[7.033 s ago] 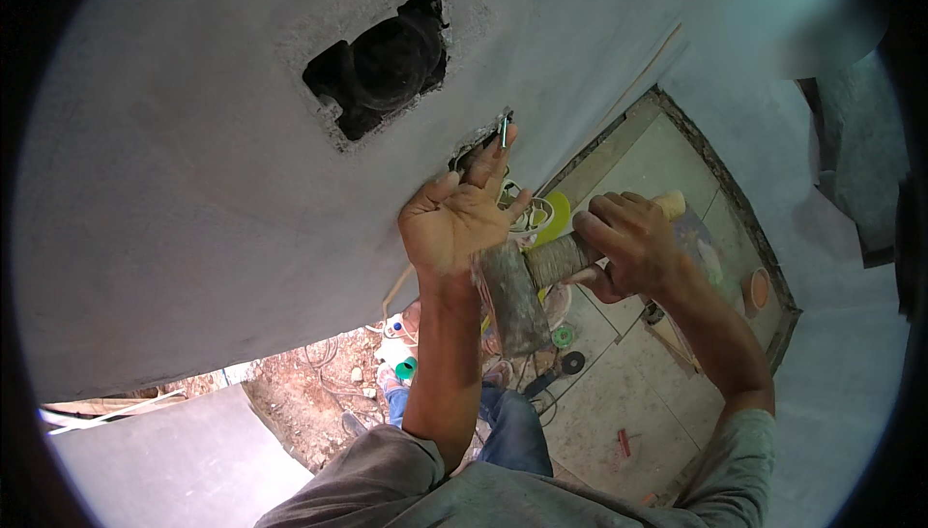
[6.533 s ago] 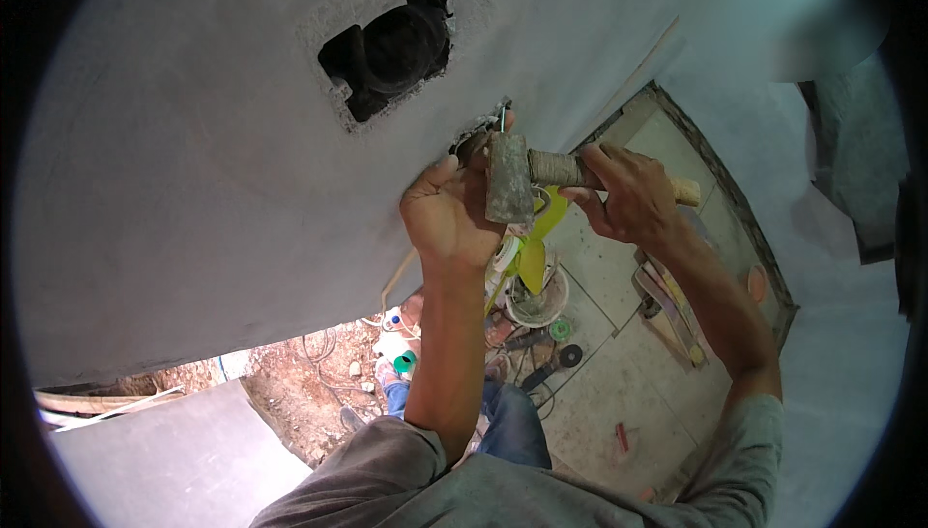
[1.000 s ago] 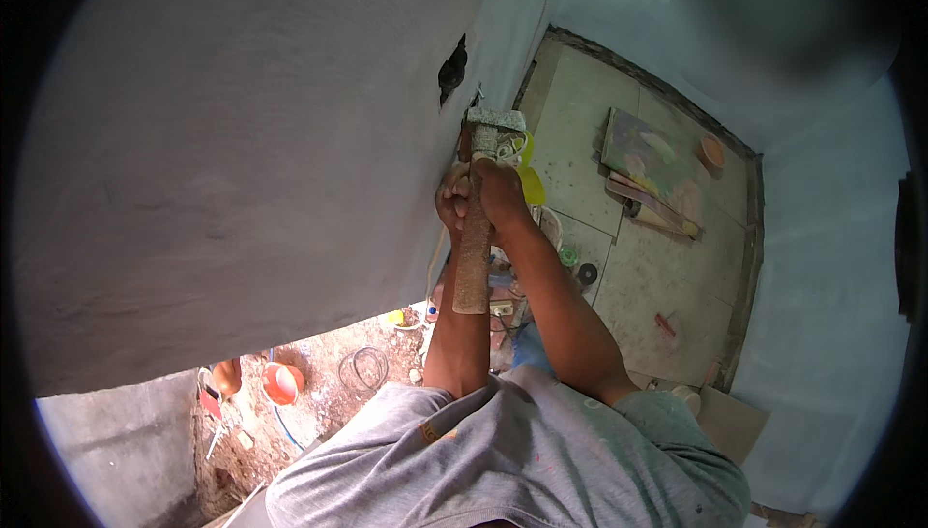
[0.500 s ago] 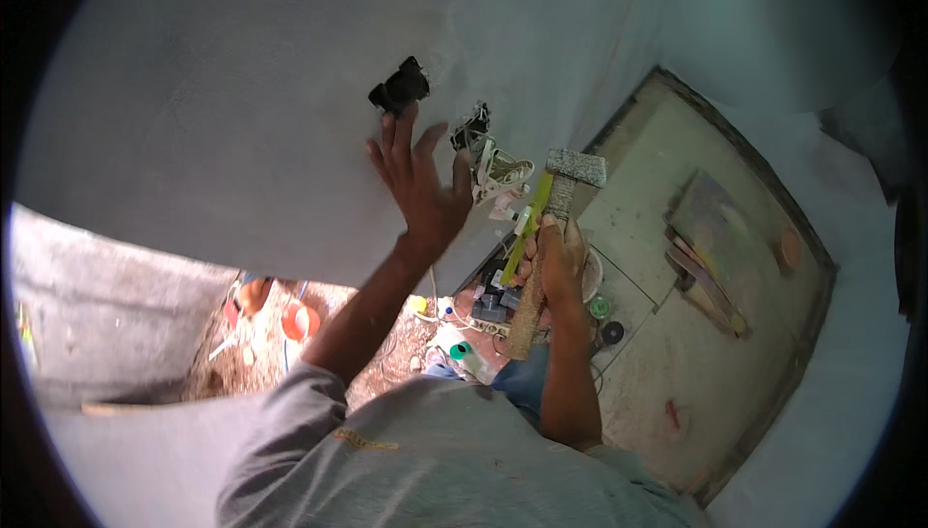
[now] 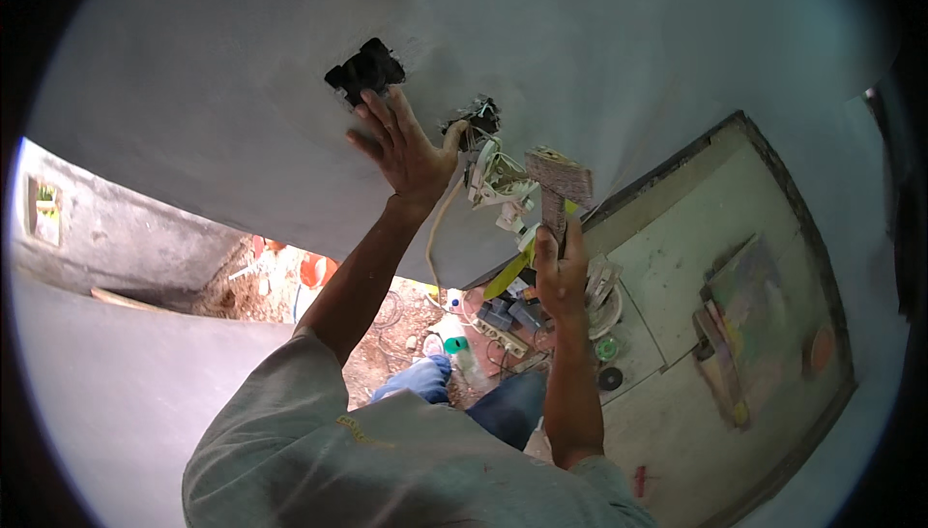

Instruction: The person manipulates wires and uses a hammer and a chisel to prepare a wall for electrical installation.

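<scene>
My left hand (image 5: 411,156) is spread against the grey wall (image 5: 242,73), fingertips at the lower edge of a black rectangular box (image 5: 365,72) set into it. Its thumb reaches toward a ragged second hole (image 5: 480,117), out of which hang pale bundled wires (image 5: 498,175). Wrapped round the handle of a hammer (image 5: 561,180), my right hand (image 5: 561,277) holds the worn, crusted head upward near the wires. The handle's lower end is hidden. A yellow-green strip (image 5: 507,275) shows beside this hand; whether I hold it too I cannot tell.
Below lie dark blocky items (image 5: 512,315), a pale power strip (image 5: 500,337), a green roll (image 5: 455,344) and a white bucket (image 5: 604,306). A stained board (image 5: 764,296) rests on the tiled floor at right. An orange container (image 5: 316,270) stands on rubble at left.
The view has shifted. My left thumb is closer to the ragged hole, with the palm still by the wall. The hammer has tipped, and its lower handle no longer shows below my right hand.
</scene>
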The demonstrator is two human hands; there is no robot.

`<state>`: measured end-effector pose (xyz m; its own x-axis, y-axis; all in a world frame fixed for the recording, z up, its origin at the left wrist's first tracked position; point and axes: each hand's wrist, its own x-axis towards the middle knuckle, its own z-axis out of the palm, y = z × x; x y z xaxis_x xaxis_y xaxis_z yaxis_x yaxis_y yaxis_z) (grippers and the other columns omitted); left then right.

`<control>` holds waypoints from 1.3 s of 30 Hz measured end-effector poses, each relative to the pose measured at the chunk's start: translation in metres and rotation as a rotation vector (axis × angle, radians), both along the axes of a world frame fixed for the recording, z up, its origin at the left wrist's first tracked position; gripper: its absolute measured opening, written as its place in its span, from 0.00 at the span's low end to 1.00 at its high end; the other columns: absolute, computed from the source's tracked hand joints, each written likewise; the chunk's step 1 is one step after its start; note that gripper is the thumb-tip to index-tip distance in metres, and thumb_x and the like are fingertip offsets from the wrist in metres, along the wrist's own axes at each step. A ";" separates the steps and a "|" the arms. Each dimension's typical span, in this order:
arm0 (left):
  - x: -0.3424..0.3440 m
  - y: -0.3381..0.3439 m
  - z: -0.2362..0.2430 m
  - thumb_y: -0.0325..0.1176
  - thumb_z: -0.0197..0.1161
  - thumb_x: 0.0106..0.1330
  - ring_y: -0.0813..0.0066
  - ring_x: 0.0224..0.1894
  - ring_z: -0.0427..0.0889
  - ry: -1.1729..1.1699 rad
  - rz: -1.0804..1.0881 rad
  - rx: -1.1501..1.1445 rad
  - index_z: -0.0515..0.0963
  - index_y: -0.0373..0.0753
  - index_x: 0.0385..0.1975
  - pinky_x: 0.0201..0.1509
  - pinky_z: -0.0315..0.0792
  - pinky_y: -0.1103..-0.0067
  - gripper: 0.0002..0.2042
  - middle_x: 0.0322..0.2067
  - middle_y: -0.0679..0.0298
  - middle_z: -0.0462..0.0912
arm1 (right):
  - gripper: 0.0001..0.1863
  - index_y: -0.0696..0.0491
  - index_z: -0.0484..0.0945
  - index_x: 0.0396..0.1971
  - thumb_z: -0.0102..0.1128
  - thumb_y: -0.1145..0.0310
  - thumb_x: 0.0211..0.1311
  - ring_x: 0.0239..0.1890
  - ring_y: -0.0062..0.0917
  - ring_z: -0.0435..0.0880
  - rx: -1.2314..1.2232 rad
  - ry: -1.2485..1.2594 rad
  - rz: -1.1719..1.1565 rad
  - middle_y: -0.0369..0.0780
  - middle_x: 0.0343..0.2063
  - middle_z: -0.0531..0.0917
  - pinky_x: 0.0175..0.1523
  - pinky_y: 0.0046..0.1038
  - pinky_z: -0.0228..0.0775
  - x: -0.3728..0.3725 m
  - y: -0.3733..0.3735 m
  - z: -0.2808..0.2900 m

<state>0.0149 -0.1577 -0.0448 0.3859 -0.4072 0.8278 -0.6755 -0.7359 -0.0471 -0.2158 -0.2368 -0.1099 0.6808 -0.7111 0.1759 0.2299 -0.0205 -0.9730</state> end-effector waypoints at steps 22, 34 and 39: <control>0.011 -0.011 -0.028 0.62 0.77 0.43 0.31 0.74 0.21 -0.134 0.122 -0.207 0.37 0.22 0.72 0.65 0.13 0.37 0.69 0.71 0.26 0.29 | 0.23 0.58 0.77 0.36 0.63 0.49 0.61 0.27 0.38 0.78 -0.812 0.032 0.058 0.44 0.25 0.77 0.32 0.36 0.69 0.076 -0.103 -0.010; 0.011 -0.006 -0.034 0.64 0.76 0.45 0.32 0.74 0.23 -0.133 0.124 -0.207 0.41 0.23 0.72 0.65 0.12 0.37 0.67 0.71 0.26 0.33 | 0.24 0.58 0.76 0.37 0.62 0.48 0.60 0.23 0.33 0.73 -1.105 -0.005 -0.083 0.40 0.23 0.72 0.28 0.34 0.64 0.096 -0.090 -0.024; 0.015 -0.011 -0.037 0.62 0.77 0.44 0.33 0.75 0.23 -0.158 0.084 -0.261 0.42 0.23 0.72 0.65 0.11 0.38 0.66 0.71 0.26 0.33 | 0.25 0.58 0.76 0.36 0.62 0.46 0.60 0.22 0.31 0.73 -1.168 0.051 -0.115 0.39 0.22 0.70 0.27 0.33 0.63 0.095 -0.091 -0.019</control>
